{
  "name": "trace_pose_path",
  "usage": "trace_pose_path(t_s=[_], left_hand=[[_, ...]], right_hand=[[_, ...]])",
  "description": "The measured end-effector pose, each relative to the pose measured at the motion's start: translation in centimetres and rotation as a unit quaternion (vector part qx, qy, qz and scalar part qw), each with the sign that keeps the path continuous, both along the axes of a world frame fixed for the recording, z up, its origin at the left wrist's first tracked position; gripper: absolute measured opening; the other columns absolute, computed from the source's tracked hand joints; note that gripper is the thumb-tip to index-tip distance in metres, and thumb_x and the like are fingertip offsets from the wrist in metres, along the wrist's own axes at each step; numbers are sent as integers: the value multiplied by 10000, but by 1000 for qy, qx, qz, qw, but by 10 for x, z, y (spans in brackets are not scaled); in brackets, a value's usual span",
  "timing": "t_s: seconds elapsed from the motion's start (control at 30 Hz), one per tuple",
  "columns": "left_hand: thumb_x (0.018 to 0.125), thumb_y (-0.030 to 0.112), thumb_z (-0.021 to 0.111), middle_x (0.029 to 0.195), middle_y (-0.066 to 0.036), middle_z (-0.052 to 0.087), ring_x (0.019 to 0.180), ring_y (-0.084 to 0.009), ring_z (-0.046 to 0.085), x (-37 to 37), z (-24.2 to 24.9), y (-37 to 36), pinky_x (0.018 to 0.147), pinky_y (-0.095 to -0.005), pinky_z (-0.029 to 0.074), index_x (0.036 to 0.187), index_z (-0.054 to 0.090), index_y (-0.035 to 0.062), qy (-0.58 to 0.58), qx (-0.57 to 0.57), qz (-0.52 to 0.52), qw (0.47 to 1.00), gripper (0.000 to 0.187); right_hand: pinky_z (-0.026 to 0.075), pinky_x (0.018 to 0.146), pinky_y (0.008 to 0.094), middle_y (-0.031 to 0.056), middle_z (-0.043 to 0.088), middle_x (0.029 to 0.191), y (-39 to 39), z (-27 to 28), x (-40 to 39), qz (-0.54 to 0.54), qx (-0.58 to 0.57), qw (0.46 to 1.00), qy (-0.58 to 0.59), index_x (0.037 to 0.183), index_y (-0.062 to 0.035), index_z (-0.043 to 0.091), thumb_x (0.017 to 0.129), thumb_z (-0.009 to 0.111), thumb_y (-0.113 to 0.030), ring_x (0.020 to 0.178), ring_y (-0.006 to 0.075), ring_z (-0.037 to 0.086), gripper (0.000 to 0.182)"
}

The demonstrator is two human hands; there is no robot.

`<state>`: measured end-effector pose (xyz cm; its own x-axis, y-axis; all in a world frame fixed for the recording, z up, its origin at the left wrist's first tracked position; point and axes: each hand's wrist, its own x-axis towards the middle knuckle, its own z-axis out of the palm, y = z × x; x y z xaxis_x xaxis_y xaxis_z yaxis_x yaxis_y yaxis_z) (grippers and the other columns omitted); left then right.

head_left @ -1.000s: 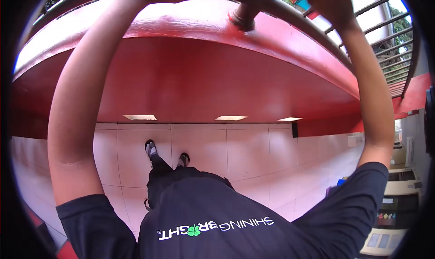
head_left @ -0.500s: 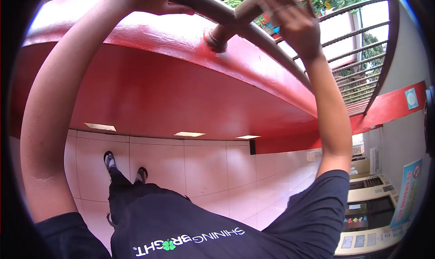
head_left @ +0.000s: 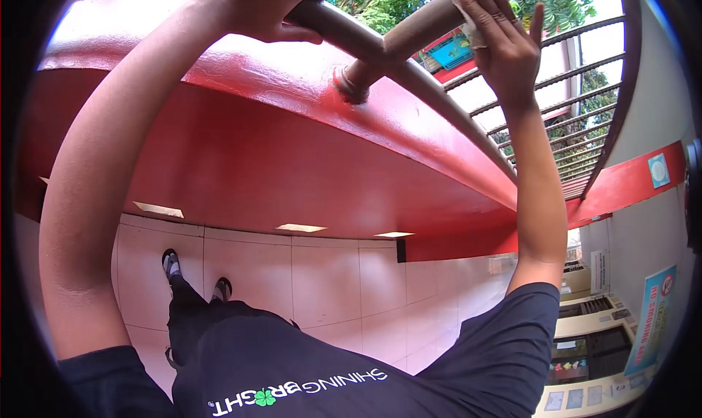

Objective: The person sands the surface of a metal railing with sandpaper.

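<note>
Right now, from the head camera, the right hand [head_left: 504, 49] is spread nearly flat, fingers over a pale cloth [head_left: 477, 35] on the brown bar [head_left: 424, 32]; the left hand [head_left: 256, 7] touches the rail [head_left: 340, 32], its finger closure impossible to tell.

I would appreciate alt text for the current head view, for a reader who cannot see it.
A person's right hand presses a pale pad against a brown metal railing, while the left hand rests at another bar of it. Below are a glossy red wall, a light tiled floor and the person's dark shirt.
</note>
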<state>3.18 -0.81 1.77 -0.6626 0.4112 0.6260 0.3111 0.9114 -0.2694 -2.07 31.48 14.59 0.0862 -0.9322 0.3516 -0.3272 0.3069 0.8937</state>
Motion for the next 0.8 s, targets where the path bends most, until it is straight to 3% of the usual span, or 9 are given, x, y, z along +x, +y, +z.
trace_pose_path(t_s=[0.13, 0.27, 0.3, 0.33, 0.37, 0.47, 0.57, 0.67, 0.8], left_hand=[[802, 831, 612, 609, -113, 651, 575, -293, 696, 0, 11, 5, 555, -413, 578, 657, 694, 80, -107, -24, 51, 993, 769], [807, 854, 582, 600, -99, 647, 579, -270, 703, -4, -1, 1, 541, -418, 582, 655, 702, 81, -20, -12, 28, 999, 797], [833, 780, 626, 618, -103, 646, 607, -265, 697, -4, 3, 3, 590, -409, 569, 691, 690, 75, -79, -29, 58, 995, 721], [810, 725, 724, 760, -111, 657, 758, -312, 710, -13, -17, 0, 759, -444, 585, 914, 701, 51, 38, 41, -30, 998, 682], [806, 721, 730, 752, -107, 652, 757, -304, 706, -11, -11, 3, 761, -443, 581, 902, 691, 52, -2, 46, -24, 999, 677], [799, 701, 740, 718, -120, 649, 702, -322, 702, -12, -9, 1, 700, -447, 573, 895, 662, 51, -18, 48, -31, 998, 661], [800, 687, 742, 652, -106, 639, 618, -315, 685, -14, -8, 2, 654, -433, 569, 916, 660, 45, -24, 58, -44, 997, 657], [798, 687, 738, 650, -90, 640, 603, -284, 679, -15, -6, 4, 630, -411, 560, 923, 658, 51, -42, 56, -39, 997, 653], [809, 710, 704, 615, -63, 643, 554, -237, 685, -18, -2, 3, 555, -363, 560, 875, 681, 71, -17, 32, -51, 998, 643]], right_hand=[[333, 1231, 460, -55, 773, 1132, -3, -50, 10, 32, 181, 978, -104, 1285, -258, 722, 934, 665, -203, 1120, 109, 712, 360], [265, 1257, 473, -40, 723, 1307, -6, 0, -6, -37, -31, 998, 42, 1298, -222, 707, 944, 633, -211, 1278, 104, 632, 362], [244, 1266, 476, -45, 716, 1321, -6, -26, -1, -30, 66, 997, 14, 1312, -225, 703, 950, 622, -199, 1299, 99, 617, 372], [222, 1275, 478, -49, 708, 1335, -9, -53, 13, -25, 160, 987, -12, 1326, -228, 699, 956, 611, -187, 1321, 94, 601, 383], [180, 1290, 475, -60, 694, 1360, -4, -65, 13, -27, 220, 975, -5, 1356, -228, 685, 956, 610, -184, 1365, 84, 562, 409], [172, 1284, 492, 33, 703, 1354, 10, -38, 40, -41, -68, 993, -84, 1364, -122, 675, 990, 560, -121, 1315, 190, 628, 391], [408, 1156, 455, 226, 677, 1343, 73, -44, 72, 90, -387, 904, -157, 1313, 97, 629, 1086, 444, -122, 1275, 347, 643, 366], [457, 1111, 414, 213, 693, 1306, 139, -123, 118, -39, -590, 782, -198, 1304, 124, 612, 1105, 405, -118, 1243, 301, 652, 375], [539, 820, 323, 120, 719, 1180, 182, -260, 167, -138, -759, 586, -248, 1232, 62, 682, 1079, 528, -226, 999, 208, 682, 362]])
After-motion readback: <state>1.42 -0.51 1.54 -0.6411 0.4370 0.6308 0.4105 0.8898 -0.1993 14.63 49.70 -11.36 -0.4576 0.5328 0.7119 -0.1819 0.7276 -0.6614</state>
